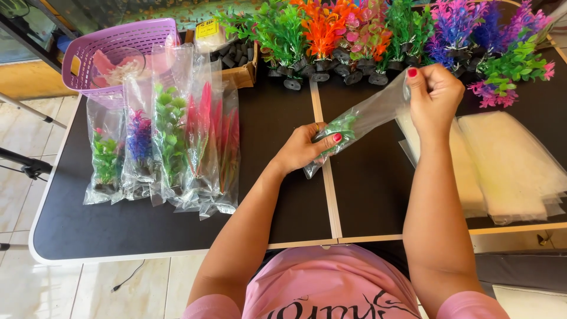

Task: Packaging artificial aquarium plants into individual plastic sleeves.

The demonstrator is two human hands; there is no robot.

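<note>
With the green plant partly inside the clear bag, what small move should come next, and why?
Probably the left hand should push the green plant deeper into the clear bag. The right hand pinches the bag's upper end, the plant sits near the lower end by the left fingers, and the bagged plants at the left lie fully enclosed.

Clear plastic bag [369,115], tilted, green plastic plant [341,127] seemingly inside lower end.

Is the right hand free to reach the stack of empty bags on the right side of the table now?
Probably not at once: the right hand pinches the top of a clear bag that the left hand also holds. The stack of empty bags lies close beside it, with nothing between.
</note>
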